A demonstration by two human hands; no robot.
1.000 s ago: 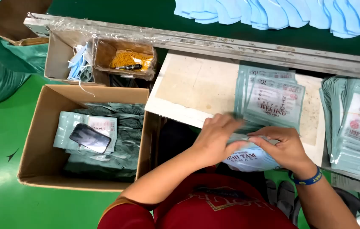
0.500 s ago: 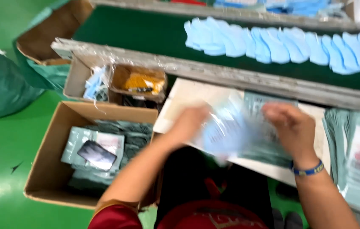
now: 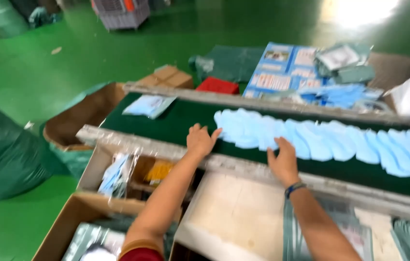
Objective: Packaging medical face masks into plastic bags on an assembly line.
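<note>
Both hands reach over the counter's edge [image 3: 243,169] to a row of overlapping pale blue face masks [image 3: 330,140] on the dark green belt [image 3: 166,123]. The left hand [image 3: 201,140] and right hand [image 3: 282,162] lie flat, fingers spread, gripping nothing, at the row's 9 o'clock end. The row's long axis runs 9 to 3 o'clock. The gathering step looks in hand; closing on a stack seems next.

The picture is bright and the colours are strong. A big white glare sits on the green floor [image 3: 69,58] at the top right, where light shines down and washes out the colour. The whole picture is smeared and soft, as if the camera shook. The blue masks [image 3: 330,137] look fuzzy at their edges. Both arms cast only faint shadows. The far things at the top are the blurriest and hard to make out.
</note>
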